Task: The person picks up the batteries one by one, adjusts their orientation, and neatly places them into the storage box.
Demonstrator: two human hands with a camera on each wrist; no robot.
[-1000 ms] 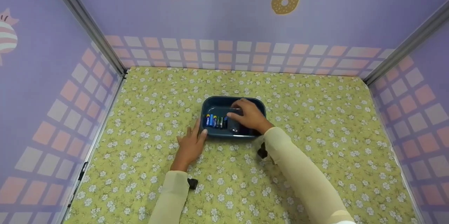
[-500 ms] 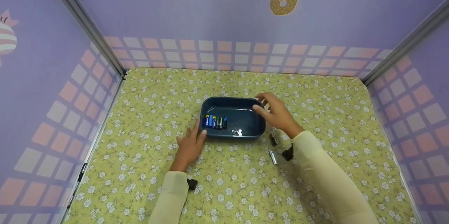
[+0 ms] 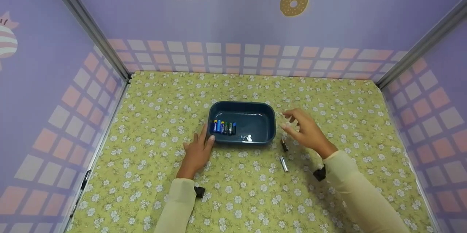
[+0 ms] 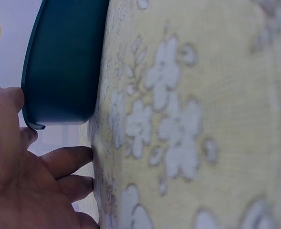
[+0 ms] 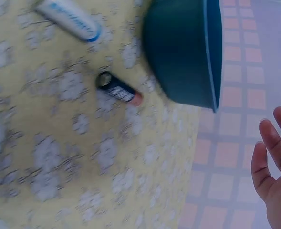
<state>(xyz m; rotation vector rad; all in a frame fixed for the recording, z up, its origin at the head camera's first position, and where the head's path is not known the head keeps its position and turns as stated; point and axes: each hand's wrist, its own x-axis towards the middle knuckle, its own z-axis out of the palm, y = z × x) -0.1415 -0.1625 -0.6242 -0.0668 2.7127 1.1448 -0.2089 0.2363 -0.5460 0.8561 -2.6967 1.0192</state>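
Note:
A dark teal plastic basin (image 3: 255, 141) sits mid-table, with a row of several batteries (image 3: 223, 127) standing side by side at its left end, blue, yellow and dark green among their colours. My left hand (image 3: 197, 152) touches the basin's near left corner, thumb and index finger at the rim, the other fingers reaching down to the tabletop in the left wrist view. To the right of the basin hovers my right hand (image 3: 304, 130), fingers relaxed and holding nothing. Below it lie a black battery with a copper end (image 5: 119, 89) and a silver-white battery (image 3: 284, 164).
A yellow-green flowered cloth (image 3: 164, 109) covers the table. Purple panels (image 3: 233, 14) with pink and white squares wall in the back and both sides. A black marker-like item (image 3: 85, 180) lies along the left edge.
My right hand has come out of the basin and moved right, uncovering the basin's right half and the two loose batteries. My left hand has stayed at the corner.

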